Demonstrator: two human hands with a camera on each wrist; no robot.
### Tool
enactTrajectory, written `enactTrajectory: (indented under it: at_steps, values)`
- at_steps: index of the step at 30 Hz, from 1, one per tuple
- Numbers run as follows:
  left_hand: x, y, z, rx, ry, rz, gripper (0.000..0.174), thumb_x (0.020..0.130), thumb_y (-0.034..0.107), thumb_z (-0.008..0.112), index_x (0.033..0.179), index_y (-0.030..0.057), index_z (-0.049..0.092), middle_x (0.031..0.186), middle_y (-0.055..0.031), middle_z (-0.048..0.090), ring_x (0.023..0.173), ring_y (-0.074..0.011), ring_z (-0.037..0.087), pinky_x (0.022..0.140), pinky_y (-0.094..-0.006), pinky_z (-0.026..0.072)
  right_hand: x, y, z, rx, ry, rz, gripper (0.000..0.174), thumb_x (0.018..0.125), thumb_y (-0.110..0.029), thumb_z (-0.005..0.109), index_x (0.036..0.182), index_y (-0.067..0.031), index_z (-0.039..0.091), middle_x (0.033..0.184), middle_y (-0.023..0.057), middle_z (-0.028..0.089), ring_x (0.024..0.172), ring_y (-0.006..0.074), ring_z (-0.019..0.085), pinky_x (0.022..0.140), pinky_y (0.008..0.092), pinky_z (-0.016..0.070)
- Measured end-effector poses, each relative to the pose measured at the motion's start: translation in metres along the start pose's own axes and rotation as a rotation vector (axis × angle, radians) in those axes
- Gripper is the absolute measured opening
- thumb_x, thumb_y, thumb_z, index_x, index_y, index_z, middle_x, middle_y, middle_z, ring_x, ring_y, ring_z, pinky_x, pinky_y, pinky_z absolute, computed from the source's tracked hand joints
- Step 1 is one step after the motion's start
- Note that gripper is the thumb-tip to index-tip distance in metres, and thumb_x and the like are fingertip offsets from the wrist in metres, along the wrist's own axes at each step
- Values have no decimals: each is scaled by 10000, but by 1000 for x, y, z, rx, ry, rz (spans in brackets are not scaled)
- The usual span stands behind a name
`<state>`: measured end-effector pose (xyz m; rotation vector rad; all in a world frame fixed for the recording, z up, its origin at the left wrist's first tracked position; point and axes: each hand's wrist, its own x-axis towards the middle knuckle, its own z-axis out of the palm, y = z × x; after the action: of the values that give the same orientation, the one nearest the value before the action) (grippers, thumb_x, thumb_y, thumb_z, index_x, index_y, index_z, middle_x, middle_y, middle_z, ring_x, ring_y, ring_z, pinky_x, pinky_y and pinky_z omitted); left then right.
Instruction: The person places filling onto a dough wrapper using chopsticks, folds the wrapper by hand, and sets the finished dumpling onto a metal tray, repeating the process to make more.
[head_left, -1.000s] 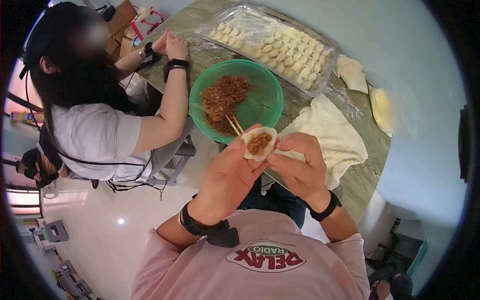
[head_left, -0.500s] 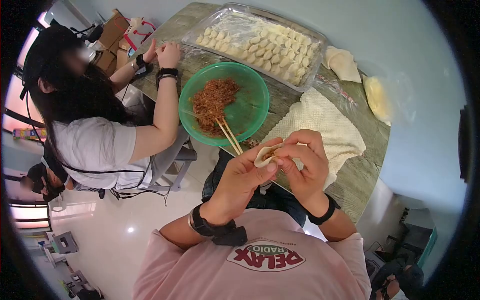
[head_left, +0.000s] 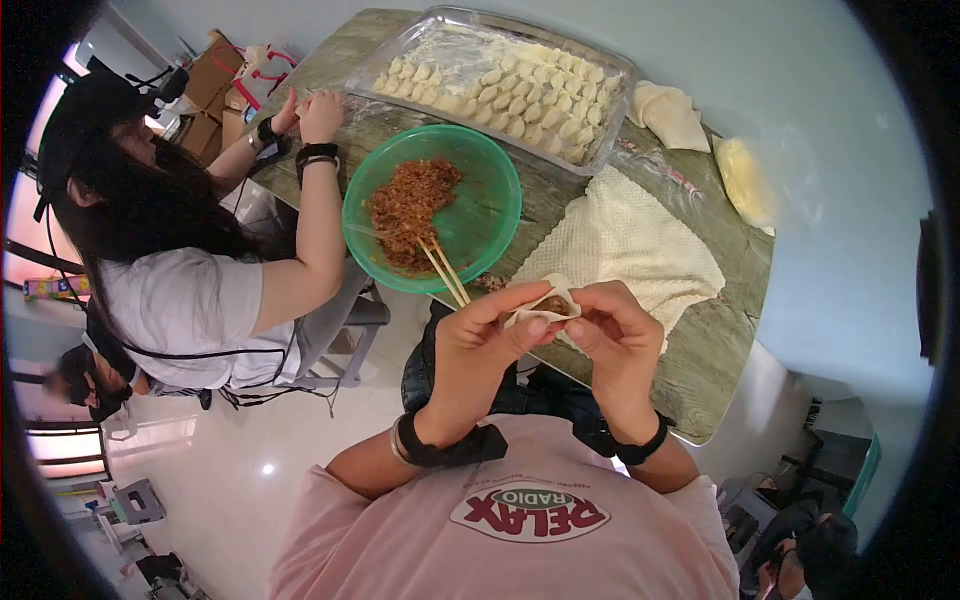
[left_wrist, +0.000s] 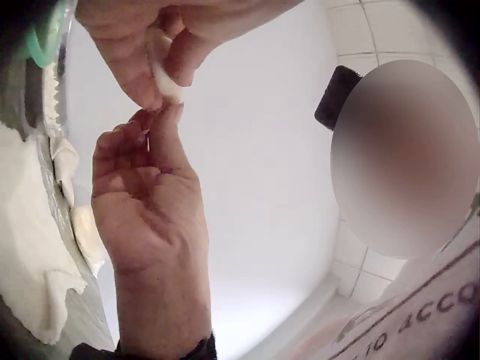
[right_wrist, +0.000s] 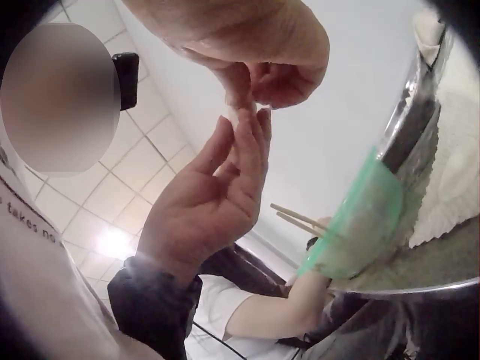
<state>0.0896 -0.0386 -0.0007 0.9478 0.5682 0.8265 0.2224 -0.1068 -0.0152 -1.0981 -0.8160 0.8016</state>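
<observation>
A round dough wrapper (head_left: 548, 303) with brown filling is held between both hands in the head view, its edges partly raised around the filling. The left hand (head_left: 478, 350) pinches its left side with thumb and fingers. On its right edge the right hand (head_left: 618, 345) pinches with thumb and index finger. In the left wrist view the pale wrapper (left_wrist: 166, 71) shows side-on between the fingertips. Most of it is hidden by fingers in the right wrist view, where the left hand (right_wrist: 206, 206) is below and the right hand (right_wrist: 255, 45) above.
Beyond the hands, a green bowl (head_left: 490, 215) holds filling and two chopsticks (head_left: 443, 270). A metal tray (head_left: 618, 110) of dumplings stands behind it. A cream cloth (head_left: 640, 240), dough (head_left: 668, 115) and a yellow bag (head_left: 743, 180) lie rightward. Another person (head_left: 190, 300) sits at left.
The wrapper has gone from lying open on the left fingers to having raised edges. The right hand has spread its grip along the right edge. The bowl and tray appear farther left.
</observation>
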Motion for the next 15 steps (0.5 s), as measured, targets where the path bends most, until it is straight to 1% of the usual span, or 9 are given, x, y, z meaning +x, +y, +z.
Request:
enactTrajectory:
  at_steps: [2, 6, 7, 8, 12, 13, 15]
  values:
    - [-2, -2, 0, 31, -2, 16, 298, 840, 59, 616, 1122, -30, 576, 1013, -128, 638, 862, -167, 635, 775, -278, 531, -2, 2, 1, -5, 13, 2, 220, 766, 12, 672, 981, 20, 626, 938, 66, 560, 872, 137, 560, 777, 245, 461]
    - [-3, -4, -3, 69, -14, 4, 285, 836, 42, 616, 1111, -25, 583, 1003, -126, 641, 849, -158, 634, 769, -273, 530, -2, 2, 2, -36, 29, -12, 156, 767, 19, 667, 920, 14, 638, 909, 59, 559, 832, 126, 557, 740, 229, 454]
    - [-4, -4, -3, 63, -26, -7, 283, 832, 18, 616, 1109, -28, 584, 1008, -109, 632, 866, -136, 615, 770, -248, 512, -2, 3, 1, -36, 30, -11, 156, 767, 19, 667, 920, 14, 638, 909, 59, 559, 832, 126, 557, 740, 229, 454]
    - [-4, -4, -3, 58, -38, -18, 281, 827, -5, 616, 1106, -31, 585, 1013, -93, 624, 882, -113, 596, 770, -222, 494, -2, 6, 0, -70, 24, -42, 155, 760, 15, 674, 911, 13, 638, 901, 56, 558, 820, 123, 554, 728, 227, 450]
    - [-6, -6, -4, 70, -39, -52, 274, 825, -3, 619, 1096, -31, 589, 1004, -90, 626, 879, -107, 594, 763, -219, 494, -3, 13, -7, -102, 4, -134, 157, 744, 6, 690, 892, 8, 638, 890, 48, 557, 804, 118, 547, 715, 226, 443]
    - [-6, -6, -4, 59, -39, -55, 270, 825, -3, 620, 1092, -30, 591, 1004, -88, 627, 877, -103, 592, 764, -216, 491, -3, 12, -7, -103, 6, -135, 157, 744, 6, 690, 892, 8, 638, 890, 48, 557, 804, 118, 547, 715, 226, 443]
    - [-6, -5, -4, 48, -35, -53, 265, 825, -2, 620, 1088, -30, 593, 1005, -86, 627, 874, -99, 591, 765, -213, 488, 0, 7, -3, 12, 1, -57, 162, 742, 7, 692, 895, 6, 639, 891, 50, 557, 817, 119, 546, 726, 229, 441]
